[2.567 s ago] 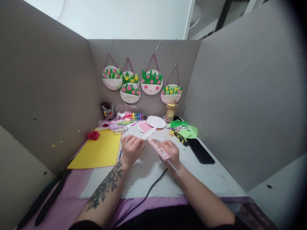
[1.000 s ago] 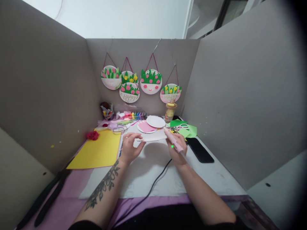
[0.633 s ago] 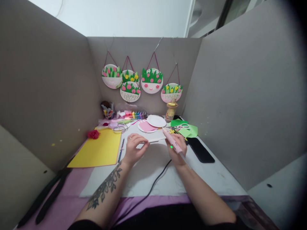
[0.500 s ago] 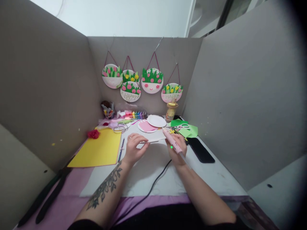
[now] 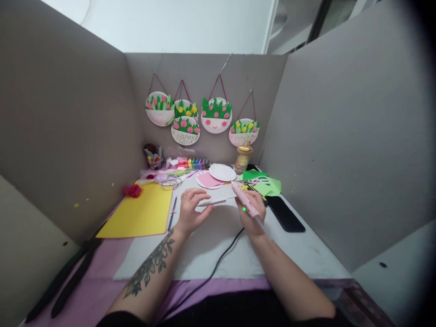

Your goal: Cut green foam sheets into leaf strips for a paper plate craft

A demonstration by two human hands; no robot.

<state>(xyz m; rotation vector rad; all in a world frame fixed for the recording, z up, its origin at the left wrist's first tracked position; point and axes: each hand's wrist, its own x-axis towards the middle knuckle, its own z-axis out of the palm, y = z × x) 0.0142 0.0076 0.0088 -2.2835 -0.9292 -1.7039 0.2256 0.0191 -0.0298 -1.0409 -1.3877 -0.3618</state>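
A pink glue gun (image 5: 245, 200) with a small green light rests in my right hand (image 5: 254, 211), its pale nozzle pointing up and toward the far left. The same hand also meets the right end of a thin white piece (image 5: 218, 200), seen almost edge-on, which looks like a paper plate. My left hand (image 5: 192, 211) is at the other end of that piece, thumb below and fingers above, spread apart. Whether those fingers still touch it I cannot tell. A black cord (image 5: 223, 256) runs over the table from near my right wrist toward my body.
Beyond my hands lie white paper plates (image 5: 222, 171), pink paper (image 5: 209, 180) and green sheets (image 5: 270, 185) with scissors (image 5: 260, 180). At right is a black phone (image 5: 285, 213); at left, yellow paper (image 5: 139, 211) and a pencil (image 5: 172, 212). Grey panels (image 5: 340, 136) enclose the table, with decorated plates (image 5: 216, 116) hanging behind.
My left thumb and fingers have parted from their pinch on the white piece, whose left end dips slightly lower. My right hand and the glue gun have hardly moved.
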